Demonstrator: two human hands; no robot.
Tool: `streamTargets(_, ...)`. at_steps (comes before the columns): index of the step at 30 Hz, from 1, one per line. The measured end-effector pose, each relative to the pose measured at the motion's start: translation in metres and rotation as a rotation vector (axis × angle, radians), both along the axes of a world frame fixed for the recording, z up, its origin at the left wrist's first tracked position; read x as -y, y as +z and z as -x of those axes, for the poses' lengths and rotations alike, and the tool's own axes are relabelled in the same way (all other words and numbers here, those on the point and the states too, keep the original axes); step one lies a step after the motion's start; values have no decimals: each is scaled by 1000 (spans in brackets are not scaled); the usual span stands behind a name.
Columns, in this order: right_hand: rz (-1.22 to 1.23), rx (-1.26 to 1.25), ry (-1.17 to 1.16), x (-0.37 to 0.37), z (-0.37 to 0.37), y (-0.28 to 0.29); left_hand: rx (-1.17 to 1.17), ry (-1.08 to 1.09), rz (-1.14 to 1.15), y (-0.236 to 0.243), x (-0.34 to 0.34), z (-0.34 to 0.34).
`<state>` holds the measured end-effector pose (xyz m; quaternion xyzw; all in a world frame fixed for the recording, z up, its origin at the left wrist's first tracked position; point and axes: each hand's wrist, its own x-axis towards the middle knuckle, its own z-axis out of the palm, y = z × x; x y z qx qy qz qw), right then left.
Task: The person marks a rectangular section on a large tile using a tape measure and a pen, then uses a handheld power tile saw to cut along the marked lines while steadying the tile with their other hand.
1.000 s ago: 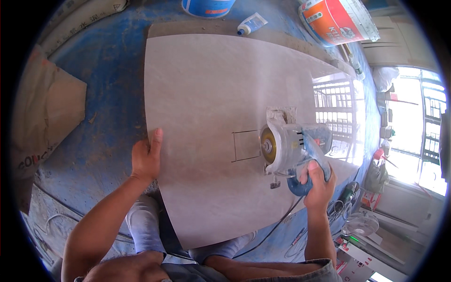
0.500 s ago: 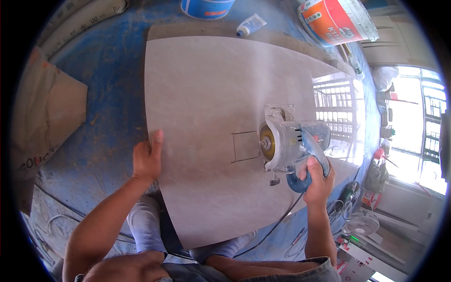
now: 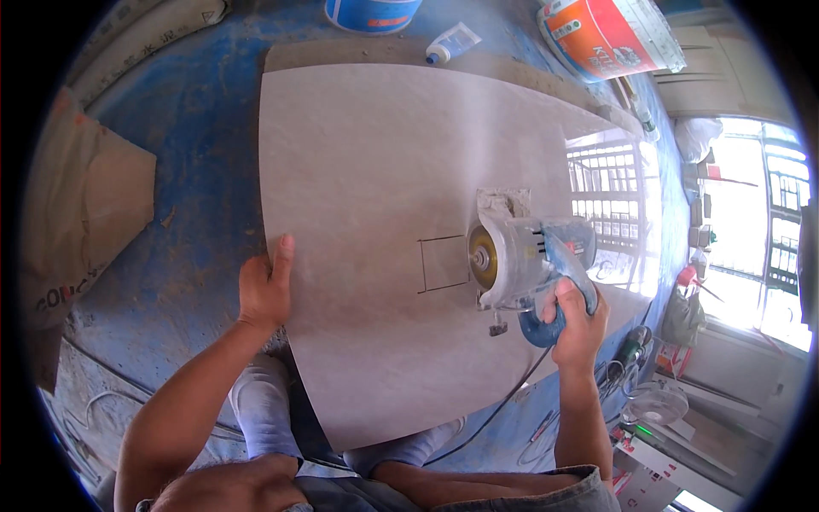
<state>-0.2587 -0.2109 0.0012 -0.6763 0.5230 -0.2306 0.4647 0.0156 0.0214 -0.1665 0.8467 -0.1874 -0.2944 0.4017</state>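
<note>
A large pale tile (image 3: 367,171) lies before me, with a small rectangle (image 3: 444,264) marked on it in dark lines. My right hand (image 3: 581,328) is wrapped around the handle of a handheld tile cutter (image 3: 525,256). The cutter's round golden blade (image 3: 484,258) stands at the right side of the marked rectangle and covers that end of it. Whether the blade bites into the tile cannot be seen. My left hand (image 3: 266,286) rests on the tile's left edge, thumb stretched over the top and the other fingers along the side, partly hidden. A pale dust streak runs away from the blade.
A blue bucket (image 3: 372,14), a tube (image 3: 454,43) and an orange-and-white bucket (image 3: 607,38) stand beyond the tile. Paper sacks (image 3: 111,179) lie at left. The cutter's dark cord (image 3: 503,403) runs toward my feet. Another power tool (image 3: 636,346) and a clear bowl (image 3: 657,403) are at right.
Almost nothing differs. The whole view has shifted very slightly, and both hands keep their places on the tile and the cutter.
</note>
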Motion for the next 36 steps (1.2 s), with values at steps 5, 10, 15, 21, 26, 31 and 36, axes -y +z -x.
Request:
streamTargets(5, -18, 4, 3, 0, 0, 0, 9, 8, 33, -6, 0, -1)
streamTargets(10, -32, 1, -3, 1, 0, -1, 16, 19, 54, -1, 4, -2)
streamTargets(15, -32, -24, 8, 2, 2, 0, -3, 0, 5, 3, 7, -3)
streamTargets(21, -47, -33, 2, 2, 2, 1, 1, -11, -15, 2, 8, -6)
streamTargets(26, -60, -22, -22, 2, 2, 0, 2, -16, -37, 1, 9, -6)
streamTargets(31, -42, -53, -3, 2, 2, 3, -21, -14, -35, 3, 11, -8)
streamTargets(36, -49, -52, -21, 2, 0, 3, 5, -5, -15, -2, 11, -8)
